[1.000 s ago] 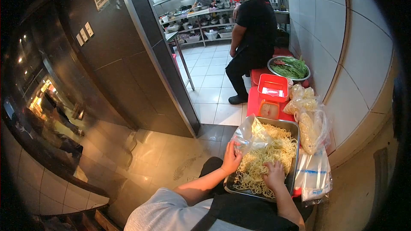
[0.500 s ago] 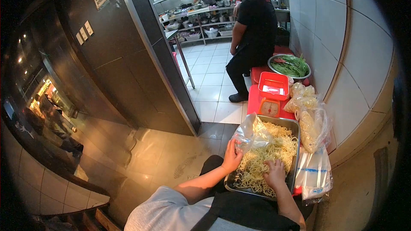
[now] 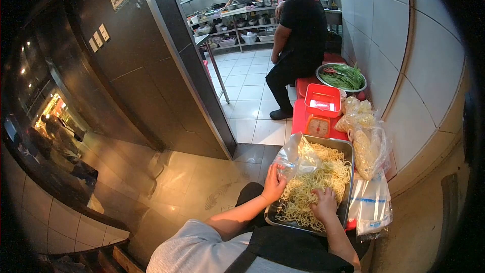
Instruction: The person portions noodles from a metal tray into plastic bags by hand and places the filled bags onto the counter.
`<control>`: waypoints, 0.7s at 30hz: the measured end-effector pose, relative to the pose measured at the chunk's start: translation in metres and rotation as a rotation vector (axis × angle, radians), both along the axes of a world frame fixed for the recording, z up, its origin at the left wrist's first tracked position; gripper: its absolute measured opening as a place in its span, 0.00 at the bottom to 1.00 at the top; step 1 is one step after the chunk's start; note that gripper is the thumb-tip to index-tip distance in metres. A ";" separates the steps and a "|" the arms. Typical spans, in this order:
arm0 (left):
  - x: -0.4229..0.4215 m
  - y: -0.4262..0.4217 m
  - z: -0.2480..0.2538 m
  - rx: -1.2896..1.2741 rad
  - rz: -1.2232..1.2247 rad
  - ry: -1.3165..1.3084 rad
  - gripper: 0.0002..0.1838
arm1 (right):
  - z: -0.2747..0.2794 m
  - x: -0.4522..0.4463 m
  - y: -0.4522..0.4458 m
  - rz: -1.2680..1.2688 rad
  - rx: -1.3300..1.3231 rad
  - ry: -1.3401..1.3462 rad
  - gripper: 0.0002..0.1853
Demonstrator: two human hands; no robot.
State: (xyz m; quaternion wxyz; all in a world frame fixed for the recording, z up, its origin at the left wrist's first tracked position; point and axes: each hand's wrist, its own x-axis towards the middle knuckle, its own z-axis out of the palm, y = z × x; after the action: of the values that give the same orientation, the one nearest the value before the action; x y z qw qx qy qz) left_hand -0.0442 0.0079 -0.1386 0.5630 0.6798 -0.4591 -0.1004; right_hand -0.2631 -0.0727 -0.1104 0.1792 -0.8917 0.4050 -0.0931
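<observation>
A metal tray [image 3: 346,207] full of yellow noodles [image 3: 328,172] rests at my lap. My left hand [image 3: 274,183] is closed on a clear plastic bag [image 3: 289,160], whose open end lies over the noodles at the tray's left side. At the lower right of the heap, my right hand [image 3: 324,205] has its fingers bent into the noodles; the fingertips are partly hidden among the strands. Beyond the tray stands an orange scale [image 3: 318,126] with a round dial, and behind it an empty red basket [image 3: 323,102].
Bagged noodles [image 3: 367,151] and a pack of plastic bags [image 3: 370,207] lie right of the tray. A bowl of green vegetables [image 3: 342,78] stands farther back. A person in black [image 3: 303,25] sits beside it. Others are in the kitchen behind. A dark partition [image 3: 166,71] rises at left.
My right hand has shifted only slightly in the noodles; my left hand keeps its hold on the bag. The scale's dial shows more clearly. Another person has appeared behind the seated one.
</observation>
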 end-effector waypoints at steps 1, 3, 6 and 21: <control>0.000 0.000 0.000 -0.016 -0.002 0.005 0.29 | 0.001 0.000 0.000 0.000 0.008 -0.002 0.26; -0.001 -0.001 -0.001 -0.048 -0.006 0.016 0.30 | -0.001 0.000 0.000 0.003 -0.002 -0.008 0.26; -0.001 0.000 0.003 -0.021 0.007 -0.013 0.30 | -0.001 0.000 0.000 0.006 -0.005 -0.021 0.25; 0.000 -0.002 -0.002 -0.048 0.024 -0.028 0.28 | -0.001 0.000 0.000 -0.007 0.049 -0.037 0.24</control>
State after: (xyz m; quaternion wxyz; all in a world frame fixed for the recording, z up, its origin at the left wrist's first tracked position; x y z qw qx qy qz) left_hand -0.0441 0.0061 -0.1403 0.5739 0.6728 -0.4611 -0.0729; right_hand -0.2633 -0.0725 -0.1114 0.2084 -0.8838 0.4067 -0.1002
